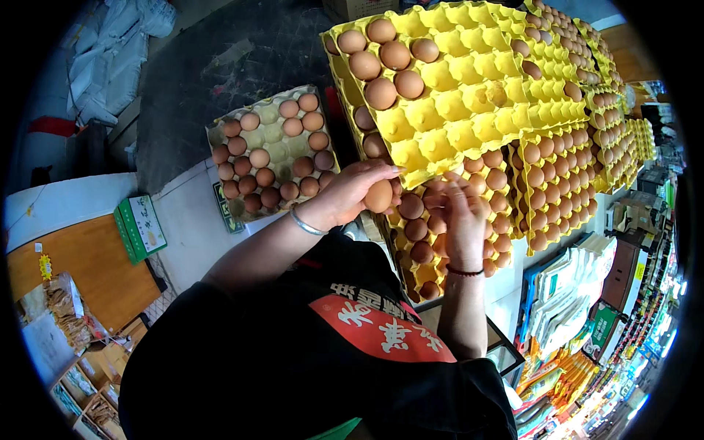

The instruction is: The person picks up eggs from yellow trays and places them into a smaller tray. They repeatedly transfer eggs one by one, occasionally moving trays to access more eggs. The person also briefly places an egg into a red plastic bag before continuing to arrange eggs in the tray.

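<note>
My left hand (343, 199) is closed around a brown egg (378, 196), with its thumb beside the near corner of a yellow egg tray (455, 73). That upper tray is tilted and carries a few brown eggs at its far left end. My right hand (463, 220) hovers at the tray's near edge with its fingers bent together; what they grip, if anything, is hidden. Below both hands, a lower yellow tray (412, 273) holds rows of brown eggs. Left of them stands a grey egg tray (277, 130), mostly filled with brown eggs and showing several bare cups.
More filled yellow egg trays (561, 172) stand to the right. A dark tabletop (194, 95) lies behind the grey tray. At left are a green box (141, 227) and a wooden surface (88, 268). Stacked bags (565, 286) and shop shelves fill the right side.
</note>
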Available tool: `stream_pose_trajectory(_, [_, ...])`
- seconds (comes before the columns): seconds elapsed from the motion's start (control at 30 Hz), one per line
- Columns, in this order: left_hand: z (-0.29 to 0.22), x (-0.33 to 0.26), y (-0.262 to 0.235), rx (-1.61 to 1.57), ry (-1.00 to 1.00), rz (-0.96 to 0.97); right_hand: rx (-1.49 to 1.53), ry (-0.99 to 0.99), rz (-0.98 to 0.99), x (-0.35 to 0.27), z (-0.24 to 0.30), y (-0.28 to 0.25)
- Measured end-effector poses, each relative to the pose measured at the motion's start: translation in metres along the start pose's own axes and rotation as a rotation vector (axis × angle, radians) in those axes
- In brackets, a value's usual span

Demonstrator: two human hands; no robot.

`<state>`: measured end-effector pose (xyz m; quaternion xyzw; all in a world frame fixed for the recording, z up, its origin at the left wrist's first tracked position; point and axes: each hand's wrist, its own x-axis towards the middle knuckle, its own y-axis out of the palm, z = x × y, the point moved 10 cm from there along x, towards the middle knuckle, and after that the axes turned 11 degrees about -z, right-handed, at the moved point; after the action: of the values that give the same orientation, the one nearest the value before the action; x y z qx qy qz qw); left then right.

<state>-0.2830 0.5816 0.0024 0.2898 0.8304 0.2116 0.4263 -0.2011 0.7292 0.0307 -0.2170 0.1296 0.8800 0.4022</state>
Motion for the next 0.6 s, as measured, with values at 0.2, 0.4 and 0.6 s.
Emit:
stream_pose_trajectory(0.2, [0.006, 0.001, -0.005, 0.005, -0.022, -0.027, 0.110, 0.041, -0.017, -0.009, -0.008, 0.012])
stream_pose_trajectory(0.4, [0.008, -0.008, -0.016, -0.043, -0.007, -0.001, 0.111, 0.096, 0.012, -0.012, -0.023, 0.015])
stream_pose_trajectory(0.6, [0.018, -0.026, -0.039, -0.018, 0.001, -0.040, 0.056, 0.080, -0.009, -0.037, -0.030, 0.010])
